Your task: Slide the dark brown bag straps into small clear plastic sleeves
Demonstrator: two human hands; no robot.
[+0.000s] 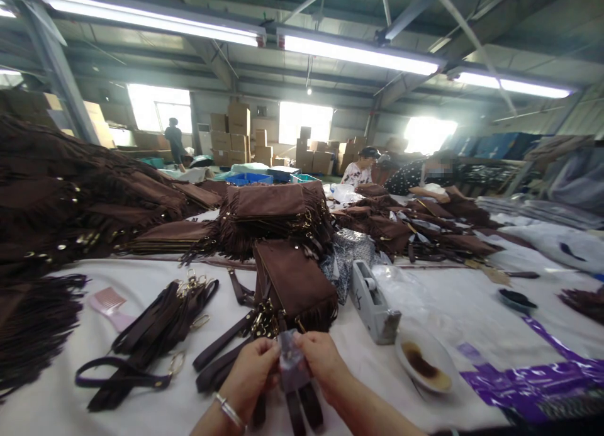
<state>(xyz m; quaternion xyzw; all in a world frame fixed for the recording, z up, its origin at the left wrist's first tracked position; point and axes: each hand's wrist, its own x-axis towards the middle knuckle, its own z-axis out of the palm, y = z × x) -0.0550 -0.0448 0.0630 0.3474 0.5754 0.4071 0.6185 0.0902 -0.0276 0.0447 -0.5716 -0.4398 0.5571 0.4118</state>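
Note:
Low in the middle of the head view, my left hand [257, 367] and my right hand [321, 357] pinch a small clear plastic sleeve [291, 360] from both sides. Out of its lower end hangs a dark brown wrist strap [302, 408]. Just beyond my fingers lies a brown fringed bag [297, 282] with gold clasps beside it. More brown straps [226, 354] rest left of my left hand. A bundle of straps with gold hooks [165, 316] lies further left.
A pink comb [111, 304] lies at the left. Right of my hands stand a grey tape dispenser [375, 304] and a white dish with brown liquid [425, 360]. Stacked fringed bags [271, 212] rise ahead. Co-workers [361, 168] sit across the table. Purple packaging [533, 385] lies right.

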